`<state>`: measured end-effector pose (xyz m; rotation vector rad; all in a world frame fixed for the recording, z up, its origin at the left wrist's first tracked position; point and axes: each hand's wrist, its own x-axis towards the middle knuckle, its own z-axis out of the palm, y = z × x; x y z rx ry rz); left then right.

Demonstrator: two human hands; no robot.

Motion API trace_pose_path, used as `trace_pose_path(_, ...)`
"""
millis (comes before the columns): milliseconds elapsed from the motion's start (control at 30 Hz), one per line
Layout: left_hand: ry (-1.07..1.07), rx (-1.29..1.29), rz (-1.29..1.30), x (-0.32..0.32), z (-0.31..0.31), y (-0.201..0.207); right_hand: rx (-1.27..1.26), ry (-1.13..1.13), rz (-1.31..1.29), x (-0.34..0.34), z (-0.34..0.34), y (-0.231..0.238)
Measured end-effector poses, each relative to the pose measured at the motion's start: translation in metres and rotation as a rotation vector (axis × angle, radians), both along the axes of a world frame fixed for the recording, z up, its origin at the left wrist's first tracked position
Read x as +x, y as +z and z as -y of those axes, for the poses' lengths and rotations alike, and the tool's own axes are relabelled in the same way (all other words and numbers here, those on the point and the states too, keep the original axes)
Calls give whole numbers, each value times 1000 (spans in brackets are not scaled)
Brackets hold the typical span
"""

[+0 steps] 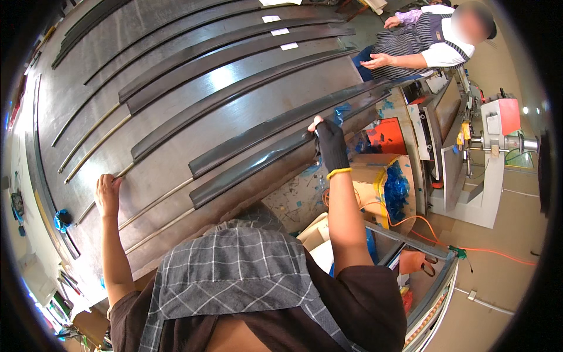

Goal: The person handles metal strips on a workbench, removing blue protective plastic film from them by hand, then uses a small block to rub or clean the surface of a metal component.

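Long dark strips lie side by side across a grey metal table (170, 141), with thin pale rods running out of the left ends of several. My bare left hand (107, 196) is closed around a thin rod (125, 169) that extends from one of the middle strips. On the right, my right hand (329, 144), in a black fingerless glove with a yellow cuff, is closed at the edge of the nearest dark strip (252, 170). Its thumb points up; the palm side is hidden. Behind it lies another dark strip (270, 124), with a scrap of blue film (342, 112) near the glove.
A co-worker in a striped apron (404, 44) stands at the far right table end, one hand held out over it. A cardboard box (375, 176) with blue film stands right of my arm. An orange cord (434, 239) crosses the floor. Machinery (498, 129) stands further right.
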<state>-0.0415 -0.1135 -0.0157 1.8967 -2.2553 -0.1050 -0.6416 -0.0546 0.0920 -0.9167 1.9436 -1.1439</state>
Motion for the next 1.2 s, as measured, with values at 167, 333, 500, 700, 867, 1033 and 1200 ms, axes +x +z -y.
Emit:
trace_pose_path(167,-5,73,80,7,3,13,51,-9,26,-34,53,0)
trace_pose_path(333,2,80,30,4,13,13,53,-60,117,-75,104,-3)
trace_pose_path(500,210,248,51,6,24,14,66,-138,253,-108,139,-6)
trace_pose_path(700,188,239,-68,-1,48,25,157,-183,116,-122,149,-21)
trace_pose_path(867,207,287,-87,15,64,16,-116,-175,88,-80,130,37)
trace_pose_path(1033,182,272,-188,22,74,8,-94,-148,65,-59,109,63)
trace_pose_path(1200,200,374,-261,31,84,0,-104,-207,180,-53,108,48)
